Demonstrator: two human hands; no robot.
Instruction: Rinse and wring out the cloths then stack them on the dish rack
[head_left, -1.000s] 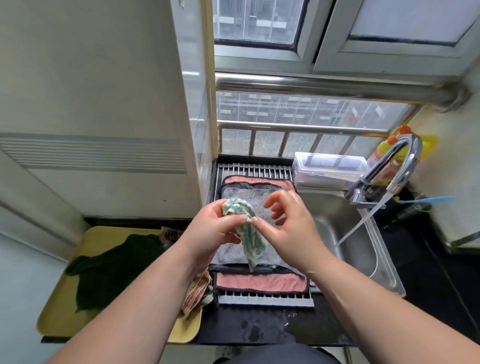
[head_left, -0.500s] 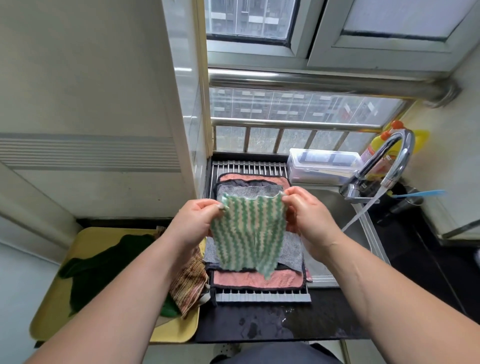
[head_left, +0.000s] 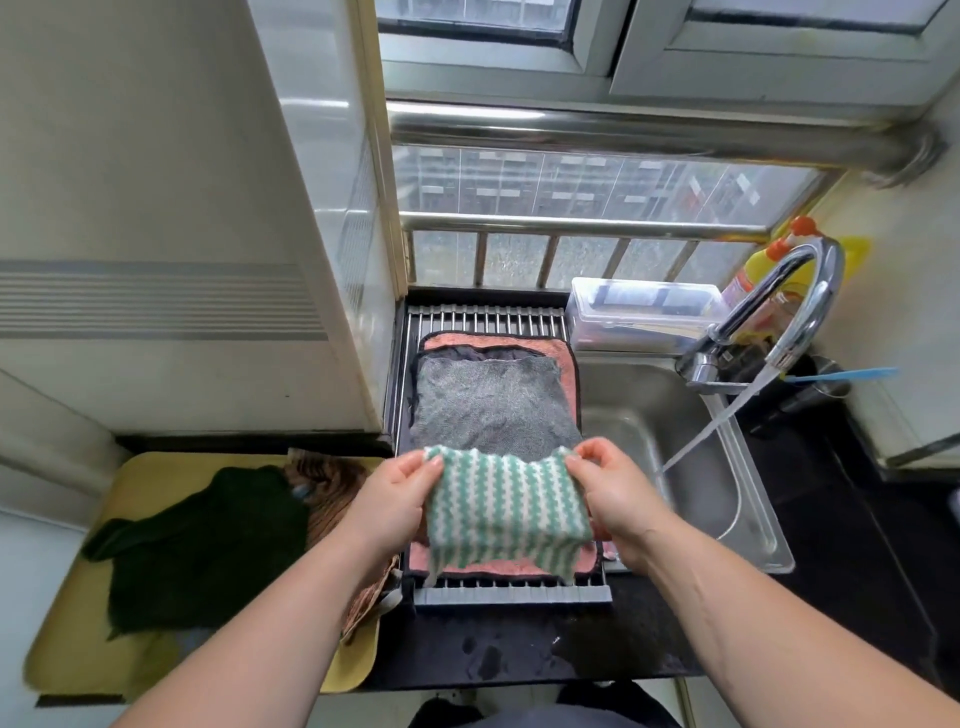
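Two cloths lie on the dish rack, grey cloth over pink cloth, beside the sink with the tap running. A dark green cloth waits on the yellow tray. Green-striped cloth was a wrung twist a second ago, then shaken open. Now I see it spread low over the stack's near half, so wringing looks done and laying it down is next. Rack's near edge sits under its hem, wall crowds left, sink side open. Left hand and right hand each pinch a top corner.
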